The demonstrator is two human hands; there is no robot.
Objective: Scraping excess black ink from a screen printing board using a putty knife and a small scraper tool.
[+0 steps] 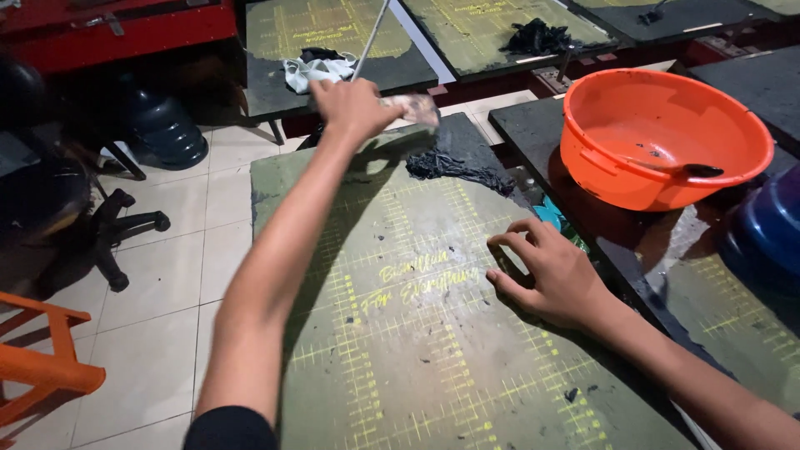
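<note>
The left hand is stretched far out over the green surface and is closed around a light rag. The rag sits at the far end of the surface, just beside a dark crumpled cloth. A thin pale stick rises above the left hand; I cannot tell if the hand holds it. The right hand is open, with its fingers curled and its fingertips pressing on the surface near the yellow grid lines. One orange tub stands to the right, with a dark tool lying inside. A blue tub is near it. One white cloth and one black cloth lie on the boards farther back. A black chair stands on the tiled floor
</note>
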